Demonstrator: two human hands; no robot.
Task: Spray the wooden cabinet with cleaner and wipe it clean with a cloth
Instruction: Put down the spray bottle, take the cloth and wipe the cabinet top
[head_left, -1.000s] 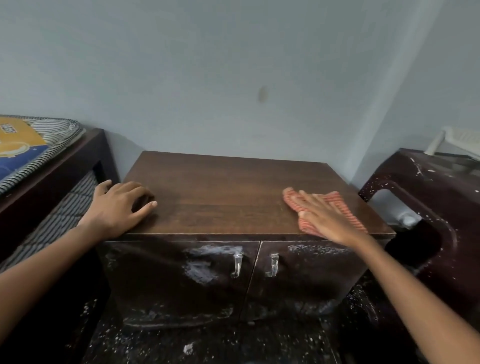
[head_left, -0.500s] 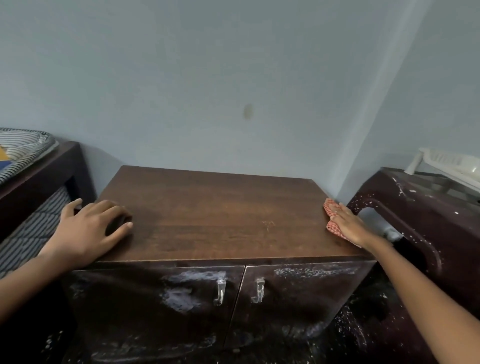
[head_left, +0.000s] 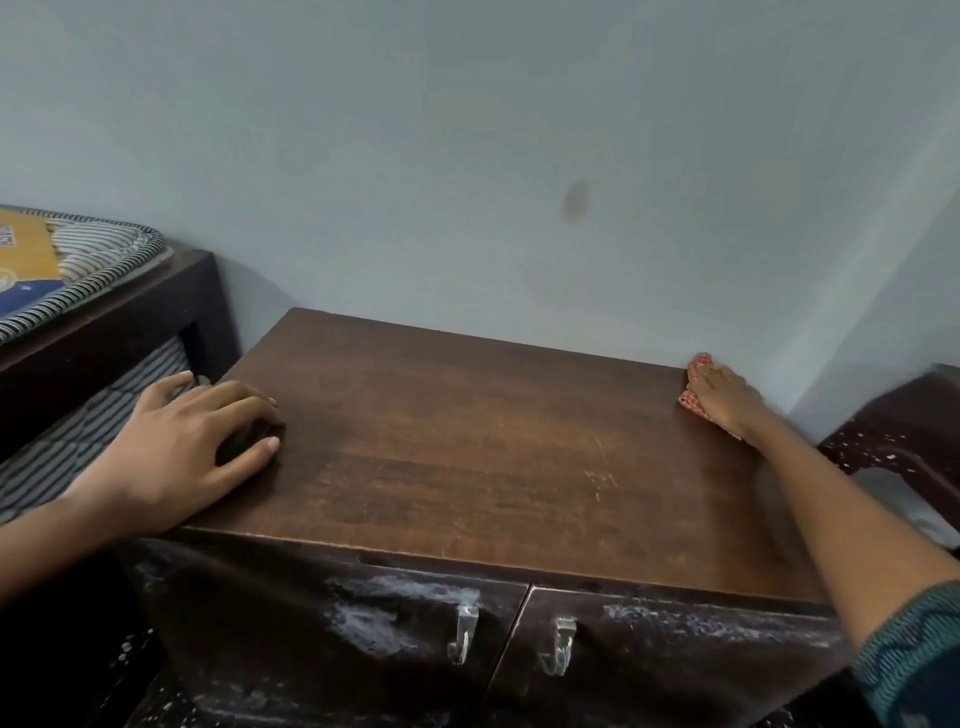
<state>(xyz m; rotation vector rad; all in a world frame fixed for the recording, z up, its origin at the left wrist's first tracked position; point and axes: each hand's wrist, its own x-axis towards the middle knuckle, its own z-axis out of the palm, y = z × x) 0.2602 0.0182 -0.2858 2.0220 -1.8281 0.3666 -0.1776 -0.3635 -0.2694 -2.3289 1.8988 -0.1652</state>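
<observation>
My right hand (head_left: 727, 400) presses the cloth (head_left: 693, 387) under flat, together fingers at the wooden cabinet (head_left: 493, 452) top's far right corner. My left hand (head_left: 192, 447), fingers loosely spread, braces the left edge, probably to steady me.

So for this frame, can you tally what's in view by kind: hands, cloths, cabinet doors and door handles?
Hands: 2, left hand and right hand
Cloths: 1, red patterned cloth under the right hand
Cabinet doors: 2, left door and right door
Door handles: 2, left handle and right handle
Total: 7
</observation>
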